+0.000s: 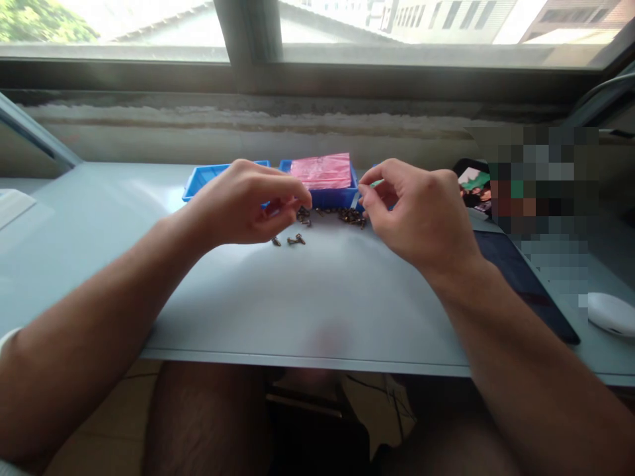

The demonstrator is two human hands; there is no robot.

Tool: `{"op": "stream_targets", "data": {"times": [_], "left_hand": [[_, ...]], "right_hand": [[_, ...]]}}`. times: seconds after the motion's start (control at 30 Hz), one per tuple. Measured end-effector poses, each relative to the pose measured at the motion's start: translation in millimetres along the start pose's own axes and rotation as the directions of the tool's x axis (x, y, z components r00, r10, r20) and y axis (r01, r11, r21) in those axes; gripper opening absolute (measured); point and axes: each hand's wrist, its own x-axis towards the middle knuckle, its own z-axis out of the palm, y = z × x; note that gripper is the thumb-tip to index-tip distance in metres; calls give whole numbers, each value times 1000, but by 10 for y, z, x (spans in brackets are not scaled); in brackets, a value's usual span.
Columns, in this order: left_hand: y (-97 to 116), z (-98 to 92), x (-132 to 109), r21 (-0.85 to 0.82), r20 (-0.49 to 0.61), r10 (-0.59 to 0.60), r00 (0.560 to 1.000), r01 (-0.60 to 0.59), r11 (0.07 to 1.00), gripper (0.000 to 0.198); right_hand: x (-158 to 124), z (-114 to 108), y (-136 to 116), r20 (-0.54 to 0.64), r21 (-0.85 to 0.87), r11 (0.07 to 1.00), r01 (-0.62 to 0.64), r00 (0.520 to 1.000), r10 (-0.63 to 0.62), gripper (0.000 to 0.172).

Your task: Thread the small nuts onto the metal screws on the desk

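My left hand [253, 201] hovers over the table with its fingers curled and the thumb near the index finger. What it holds, if anything, I cannot make out. Small brass-coloured screws [296, 239] lie below its fingertips. My right hand [417, 208] is closed in a pinch beside a larger heap of screws [351, 217]; anything between its fingertips is too small to name. Behind the hands, a blue bin [322, 198] holds pink plastic bags [321, 172]. Another blue bin [203, 177] is partly hidden by my left hand, and my right hand covers most of a third.
On the right a dark tablet [526, 281] lies flat, with a white computer mouse [612, 314] farther right. The grey-white table [307, 297] ends at a front edge above my legs. A window frame [255, 39] and wall ledge stand behind. Part of the right side is pixelated.
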Motion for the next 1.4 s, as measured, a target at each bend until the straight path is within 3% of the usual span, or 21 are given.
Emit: {"op": "stream_targets", "data": {"times": [0.07,0.23,0.43,0.6,0.87,1.0,1.2,1.4], "left_hand": [[18,-39,-8,69,147,-68,987,58,996,19],[-40,-105,-15,128,265,-216,940,188,974,58],[-163,-128,5,167,425,-310,851,262,950,50],[-174,-68,28,119,410,-287,866,261,958,41],[-156,11,33,88,332,-295,896,282,955,37],[-97,37,48,127,321,-253,913,223,966,41],[0,151,51,146,323,-199,925,159,976,27],[10,304,0,51,204,-97,974,88,995,23]], "right_hand": [[-4,-4,12,19,-28,1000,-5,1000,5,19],[-30,72,81,183,-117,992,45,983,-23,20],[-81,183,155,321,-89,984,157,939,-121,38],[-89,220,138,358,-90,981,173,925,-130,31],[-123,287,52,351,-87,993,77,936,-41,30],[-123,312,11,358,-69,996,56,933,-28,30],[-81,332,-42,397,-11,998,59,917,-50,29],[-47,350,-74,383,151,988,44,918,-99,22]]}}
